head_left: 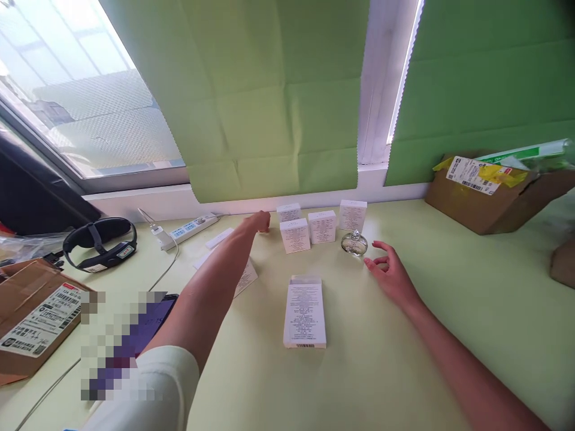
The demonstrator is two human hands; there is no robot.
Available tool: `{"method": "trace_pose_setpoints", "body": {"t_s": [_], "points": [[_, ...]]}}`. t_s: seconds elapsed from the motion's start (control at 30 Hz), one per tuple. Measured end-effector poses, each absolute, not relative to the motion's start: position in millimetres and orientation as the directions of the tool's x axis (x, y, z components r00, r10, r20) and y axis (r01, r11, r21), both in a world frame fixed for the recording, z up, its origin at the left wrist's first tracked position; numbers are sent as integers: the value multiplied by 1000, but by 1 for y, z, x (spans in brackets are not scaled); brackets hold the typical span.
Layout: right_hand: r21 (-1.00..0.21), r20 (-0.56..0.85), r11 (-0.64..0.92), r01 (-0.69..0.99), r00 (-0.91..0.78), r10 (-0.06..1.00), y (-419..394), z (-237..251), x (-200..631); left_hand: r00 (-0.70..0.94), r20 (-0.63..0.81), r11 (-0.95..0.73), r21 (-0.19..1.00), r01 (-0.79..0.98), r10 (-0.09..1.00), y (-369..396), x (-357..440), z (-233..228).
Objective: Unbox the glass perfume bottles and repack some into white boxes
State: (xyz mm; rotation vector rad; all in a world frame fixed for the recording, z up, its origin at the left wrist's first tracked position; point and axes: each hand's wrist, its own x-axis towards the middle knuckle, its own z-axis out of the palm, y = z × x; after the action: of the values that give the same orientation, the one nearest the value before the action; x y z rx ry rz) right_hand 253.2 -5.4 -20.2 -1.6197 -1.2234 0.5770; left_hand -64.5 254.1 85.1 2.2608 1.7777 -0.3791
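Your left hand (259, 222) stretched far across table (404, 359), fingers curled in; whatever sits under fingertips too small to make out. Just right of it: four small white boxes (295, 234) clustered near far edge. Your right hand (390, 272) rests on table, fingers loosely spread, holding nothing, near glass bottle (354, 243) but apart. Long white box (305, 311) lies flat between your arms. Pixelated patch hides phone area near left sleeve.

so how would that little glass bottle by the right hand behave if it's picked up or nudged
The glass bottle looks clear and smooth, so it is probably slippery and breakable if dropped. Its round, squat body suggests it could roll if tipped onto its side. Glass that thick-looking is likely heavy for its size. The right hand rests just beside it, not touching.
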Motion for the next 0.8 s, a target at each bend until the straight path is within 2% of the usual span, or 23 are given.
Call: {"method": "trace_pose_setpoints", "body": {"t_s": [0.13,0.23,0.37,0.47,0.5,0.57,0.6,0.67,0.8], "points": [[-876,181,-25,482,378,908,1,-18,253,269,-314,-252,94,963,911,252,-62,90],[-853,178,-35,521,353,919,17,-13,253,295,-232,-267,145,953,927,249,-59,109],[-839,142,-17,544,248,958,33,-3,253,340,3,-331,245,911,940,231,-54,151],[-844,112,18,537,144,983,29,2,252,366,187,-410,334,849,912,192,-46,172],[-846,99,27,532,106,989,25,3,251,378,253,-450,381,807,891,174,-41,172],[-851,69,39,524,38,997,13,3,248,445,423,-609,630,481,789,132,-29,160],[-853,55,42,520,10,998,6,2,246,483,457,-638,698,324,746,111,-21,150],[-856,30,46,516,-38,999,-7,2,241,536,491,-634,765,113,687,72,-6,123],[-853,-29,54,519,-151,988,-25,13,238,608,446,-584,811,35,657,32,16,80]]}}
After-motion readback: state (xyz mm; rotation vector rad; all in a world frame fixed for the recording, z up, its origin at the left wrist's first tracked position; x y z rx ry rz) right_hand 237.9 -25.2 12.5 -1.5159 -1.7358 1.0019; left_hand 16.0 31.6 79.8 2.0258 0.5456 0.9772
